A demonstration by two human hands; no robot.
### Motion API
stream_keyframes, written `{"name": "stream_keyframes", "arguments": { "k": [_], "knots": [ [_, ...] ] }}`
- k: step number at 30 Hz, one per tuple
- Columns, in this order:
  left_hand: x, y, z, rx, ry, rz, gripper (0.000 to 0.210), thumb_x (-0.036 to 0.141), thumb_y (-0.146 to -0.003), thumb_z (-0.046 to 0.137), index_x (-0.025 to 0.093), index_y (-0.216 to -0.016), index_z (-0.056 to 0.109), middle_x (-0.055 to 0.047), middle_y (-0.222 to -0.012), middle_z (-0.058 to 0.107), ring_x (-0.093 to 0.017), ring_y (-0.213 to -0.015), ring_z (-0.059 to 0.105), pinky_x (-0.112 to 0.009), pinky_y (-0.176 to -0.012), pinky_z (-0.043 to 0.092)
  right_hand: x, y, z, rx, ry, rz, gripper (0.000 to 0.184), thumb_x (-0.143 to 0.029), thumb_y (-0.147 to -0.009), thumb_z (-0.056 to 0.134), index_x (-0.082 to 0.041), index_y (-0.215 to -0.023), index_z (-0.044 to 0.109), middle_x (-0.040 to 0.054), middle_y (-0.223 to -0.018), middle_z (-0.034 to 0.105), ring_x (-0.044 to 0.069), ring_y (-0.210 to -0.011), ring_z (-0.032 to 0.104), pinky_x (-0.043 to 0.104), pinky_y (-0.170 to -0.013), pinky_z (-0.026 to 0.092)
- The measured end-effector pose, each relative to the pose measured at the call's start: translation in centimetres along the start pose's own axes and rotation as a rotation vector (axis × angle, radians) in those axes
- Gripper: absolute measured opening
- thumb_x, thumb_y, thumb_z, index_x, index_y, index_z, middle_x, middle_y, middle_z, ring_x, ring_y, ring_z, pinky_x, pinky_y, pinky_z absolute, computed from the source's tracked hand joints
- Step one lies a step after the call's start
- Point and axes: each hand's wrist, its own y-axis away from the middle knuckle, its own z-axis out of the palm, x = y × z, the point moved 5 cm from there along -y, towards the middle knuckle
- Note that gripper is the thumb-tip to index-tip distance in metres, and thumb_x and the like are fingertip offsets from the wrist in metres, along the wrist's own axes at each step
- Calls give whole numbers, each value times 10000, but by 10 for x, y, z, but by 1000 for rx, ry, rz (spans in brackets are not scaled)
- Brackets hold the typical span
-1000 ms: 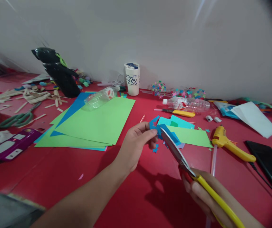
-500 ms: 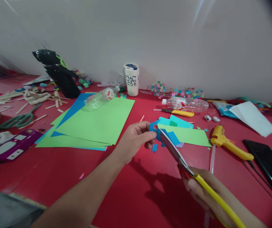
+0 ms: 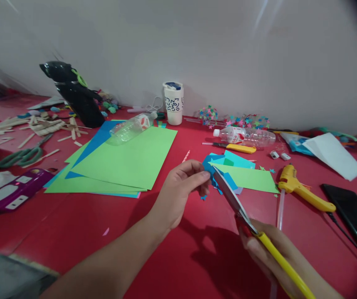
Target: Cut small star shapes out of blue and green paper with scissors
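Note:
Between thumb and fingers, my left hand (image 3: 183, 189) pinches a small piece of blue paper (image 3: 208, 166) above the red table. My right hand (image 3: 264, 245) is wrapped round yellow-handled scissors (image 3: 236, 201), whose blades point up and left, their tips at the blue paper. The blades look nearly closed. Behind the tips lie a green paper strip (image 3: 256, 178), light blue paper (image 3: 239, 159) and more blue scraps. A small blue star (image 3: 203, 198) rests just below my left fingers.
Green sheets (image 3: 125, 162) with a plastic bottle (image 3: 131, 129) on them lie to the left. A yellow glue gun (image 3: 303, 191) and a black phone (image 3: 349, 214) are on the right. Behind are a cutter knife (image 3: 240, 148), another bottle (image 3: 247, 136) and a white tumbler (image 3: 173, 106).
My left hand has moved slightly right, and the blue paper has turned in its fingers. The red star shape seen at the paper before no longer shows. My right hand stays almost in place.

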Motion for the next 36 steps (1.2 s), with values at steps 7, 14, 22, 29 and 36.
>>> {"name": "stream_keyframes", "arguments": {
  "k": [7,14,22,29,36],
  "knots": [
    [15,-4,-4,-63,-220,45,86,228,-735,603,161,-696,564,31,-592,539,-69,-519,480,-202,-539,411,-4,4,-2,-116,3,-31,516,-725,-724,415,-218,-633,390,-44,-562,389,100,-449,331,206,-388,306],
    [24,-5,-6,-91,-340,28,65,203,-711,602,150,-676,585,37,-579,514,-58,-500,458,-189,-509,390,-9,4,-6,-143,43,-15,539,-752,-691,421,-219,-617,379,-54,-557,335,104,-464,321,209,-396,300],
    [17,-7,-7,-105,-264,-38,103,232,-705,623,143,-684,576,23,-569,539,-68,-478,477,-206,-507,410,-4,5,-6,-37,37,31,578,-782,-638,446,-206,-607,472,-55,-521,337,105,-455,355,204,-375,304],
    [1,-3,2,-85,-60,-78,107,251,-719,632,158,-725,579,15,-606,585,-86,-530,530,-228,-564,434,5,3,-2,-44,7,13,559,-750,-705,403,-201,-659,502,-40,-542,409,98,-433,364,199,-354,307],
    [9,-3,-1,-46,-75,16,53,201,-734,610,165,-711,578,31,-597,575,-73,-515,518,-207,-534,438,-3,3,-3,-59,3,8,555,-754,-663,461,-201,-634,494,-44,-544,396,100,-445,371,201,-367,313]
  ]
}}
